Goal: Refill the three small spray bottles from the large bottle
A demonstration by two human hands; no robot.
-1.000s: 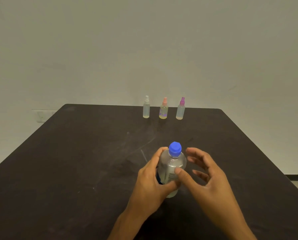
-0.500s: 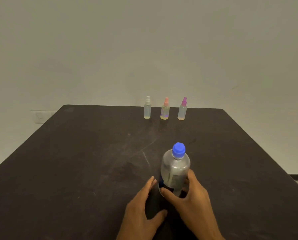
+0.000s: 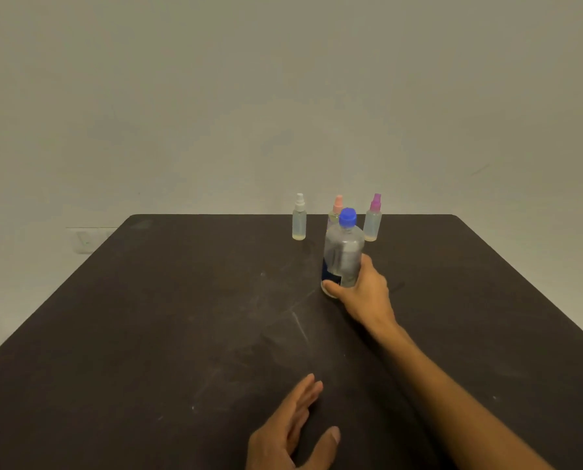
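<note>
The large bottle [image 3: 343, 252], blue cap [image 3: 347, 217] on, stands upright toward the tabletop's [image 3: 147, 317] far edge, the right hand [image 3: 361, 288] grasping its lower part. Just behind it, along that edge, stand three spray bottles: white [image 3: 299, 221], pink [image 3: 336, 208], purple [image 3: 373, 221]. The left hand [image 3: 291, 432] rests released, fingers straight, near the near edge.

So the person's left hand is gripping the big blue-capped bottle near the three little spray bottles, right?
Not quite: the head view shows the right hand gripping the big blue-capped bottle. The left hand lies open near the table's front edge.
</note>
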